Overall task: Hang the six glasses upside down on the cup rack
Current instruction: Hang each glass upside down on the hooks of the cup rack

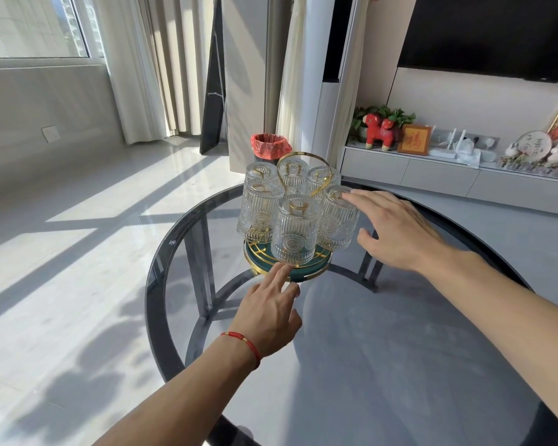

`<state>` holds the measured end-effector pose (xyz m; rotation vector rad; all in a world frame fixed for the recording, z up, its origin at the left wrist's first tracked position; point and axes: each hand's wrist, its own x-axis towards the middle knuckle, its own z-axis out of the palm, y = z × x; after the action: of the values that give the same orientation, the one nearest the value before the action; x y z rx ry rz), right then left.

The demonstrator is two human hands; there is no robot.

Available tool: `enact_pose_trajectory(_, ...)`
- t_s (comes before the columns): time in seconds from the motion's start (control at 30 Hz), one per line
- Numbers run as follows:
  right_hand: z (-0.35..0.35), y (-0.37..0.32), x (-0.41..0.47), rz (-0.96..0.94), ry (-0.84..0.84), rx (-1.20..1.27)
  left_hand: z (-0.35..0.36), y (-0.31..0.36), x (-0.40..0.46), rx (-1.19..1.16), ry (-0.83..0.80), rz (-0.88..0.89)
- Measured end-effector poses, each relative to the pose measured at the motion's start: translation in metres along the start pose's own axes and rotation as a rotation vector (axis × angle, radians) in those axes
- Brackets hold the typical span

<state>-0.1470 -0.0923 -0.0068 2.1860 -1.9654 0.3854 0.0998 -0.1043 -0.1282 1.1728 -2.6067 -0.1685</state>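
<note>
A cup rack with a gold wire frame and a green round base stands on the far part of a round glass table. Several ribbed clear glasses hang upside down on its gold pegs. The nearest glass is at the front; another glass hangs at the right. My right hand is open, its fingertips touching the upturned bottom of the right glass. My left hand is open, one finger resting on the rack's base rim under the front glass.
A bin with a red liner stands on the floor behind the rack. A low white cabinet with ornaments runs along the right wall. Curtains and a window are at the left.
</note>
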Motion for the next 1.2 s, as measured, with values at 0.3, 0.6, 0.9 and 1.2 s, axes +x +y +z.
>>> enact_pose_trajectory(0.3,-0.017,-0.003,0.006,-0.014,0.018,0.030,0.010,-0.005,0.000,-0.007,0.099,0.008)
enact_pose_trajectory(0.6,-0.020,0.005,0.067,0.120,0.014,0.238,0.018,-0.005,0.000,0.042,0.137,-0.011)
enact_pose_trajectory(0.9,-0.014,0.004,0.092,0.123,-0.228,0.257,0.019,-0.007,0.001,0.071,0.107,-0.015)
enact_pose_trajectory(1.2,-0.016,0.013,0.097,0.173,-0.207,0.277,0.019,-0.007,-0.001,0.063,0.131,-0.001)
